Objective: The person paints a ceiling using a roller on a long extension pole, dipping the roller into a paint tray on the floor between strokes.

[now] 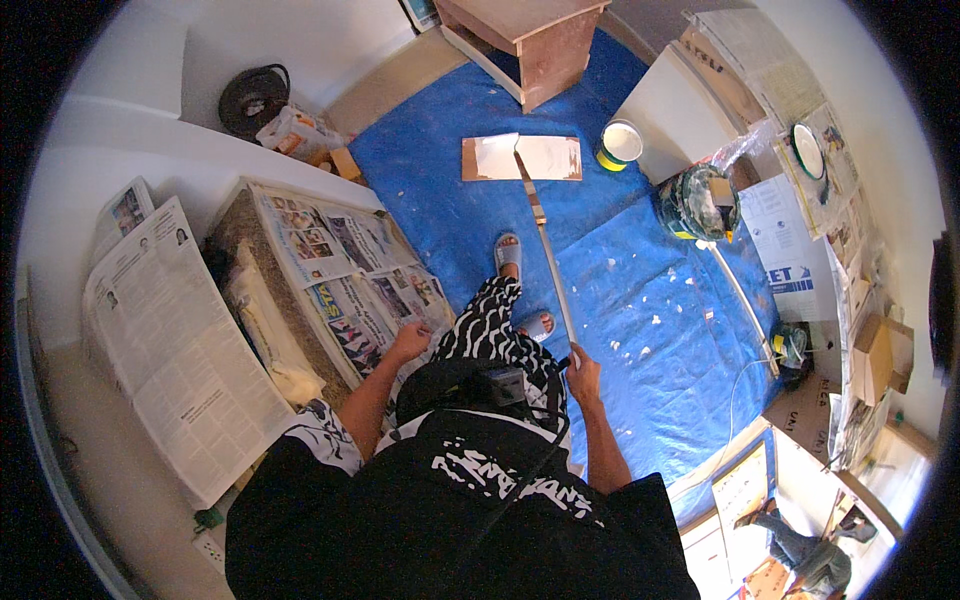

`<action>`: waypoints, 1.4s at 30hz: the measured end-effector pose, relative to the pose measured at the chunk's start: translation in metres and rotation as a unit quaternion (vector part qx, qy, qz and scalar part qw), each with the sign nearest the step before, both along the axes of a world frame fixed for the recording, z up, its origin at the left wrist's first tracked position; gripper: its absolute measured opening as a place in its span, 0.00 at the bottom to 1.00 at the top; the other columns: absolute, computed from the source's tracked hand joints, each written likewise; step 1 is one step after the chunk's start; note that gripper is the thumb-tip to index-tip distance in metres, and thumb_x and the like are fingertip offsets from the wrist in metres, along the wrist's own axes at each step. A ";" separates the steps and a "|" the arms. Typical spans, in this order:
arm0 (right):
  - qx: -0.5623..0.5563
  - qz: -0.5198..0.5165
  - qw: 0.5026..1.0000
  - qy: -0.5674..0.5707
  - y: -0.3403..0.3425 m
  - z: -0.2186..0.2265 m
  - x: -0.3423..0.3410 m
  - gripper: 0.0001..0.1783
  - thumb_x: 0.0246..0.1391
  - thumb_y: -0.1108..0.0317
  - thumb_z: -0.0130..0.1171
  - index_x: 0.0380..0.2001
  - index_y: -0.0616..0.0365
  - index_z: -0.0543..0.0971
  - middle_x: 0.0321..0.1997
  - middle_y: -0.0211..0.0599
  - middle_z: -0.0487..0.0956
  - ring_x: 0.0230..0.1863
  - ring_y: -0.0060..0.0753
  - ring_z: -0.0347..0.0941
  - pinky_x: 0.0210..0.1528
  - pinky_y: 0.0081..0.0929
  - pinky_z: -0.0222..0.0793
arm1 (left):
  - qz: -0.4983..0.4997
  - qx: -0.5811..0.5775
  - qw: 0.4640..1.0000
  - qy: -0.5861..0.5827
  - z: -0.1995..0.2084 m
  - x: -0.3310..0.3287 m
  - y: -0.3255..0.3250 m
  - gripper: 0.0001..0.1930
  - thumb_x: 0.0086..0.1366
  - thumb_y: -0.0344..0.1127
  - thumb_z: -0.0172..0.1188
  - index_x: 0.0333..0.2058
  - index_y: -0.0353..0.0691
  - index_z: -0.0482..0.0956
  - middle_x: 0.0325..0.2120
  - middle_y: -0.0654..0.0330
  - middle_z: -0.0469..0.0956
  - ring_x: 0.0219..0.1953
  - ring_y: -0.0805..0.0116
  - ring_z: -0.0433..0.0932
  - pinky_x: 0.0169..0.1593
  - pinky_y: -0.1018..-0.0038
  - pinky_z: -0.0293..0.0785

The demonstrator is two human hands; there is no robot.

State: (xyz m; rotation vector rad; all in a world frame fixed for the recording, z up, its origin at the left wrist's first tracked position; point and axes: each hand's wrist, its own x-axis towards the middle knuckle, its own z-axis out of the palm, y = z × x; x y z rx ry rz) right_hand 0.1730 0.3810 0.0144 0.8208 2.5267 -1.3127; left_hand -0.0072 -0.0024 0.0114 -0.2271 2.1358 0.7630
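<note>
My right hand is closed round the near end of a long pole. The pole slants away from me, with a narrow brush-like head fixed to its far end. That head reaches a flat brown board on the floor, largely coated in white paint. My left hand is closed beside the newspapers spread over a low surface at my left; anything in its fingers is too small to make out.
Blue sheeting with white specks covers the floor. A wooden cabinet stands beyond the board. To the right are a white paint tub, a paint-smeared bucket and a leaning white panel. A dark basket sits far left.
</note>
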 end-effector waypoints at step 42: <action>0.020 -0.041 0.998 -0.038 -0.022 0.036 0.069 0.17 0.58 0.67 0.52 0.49 0.59 0.79 0.29 0.60 0.79 0.30 0.58 0.78 0.36 0.43 0.73 | -0.070 0.021 0.997 0.007 -0.047 -0.007 0.006 0.19 0.56 0.35 0.57 0.45 0.33 0.79 0.30 0.48 0.82 0.30 0.59 0.82 0.36 0.66 0.77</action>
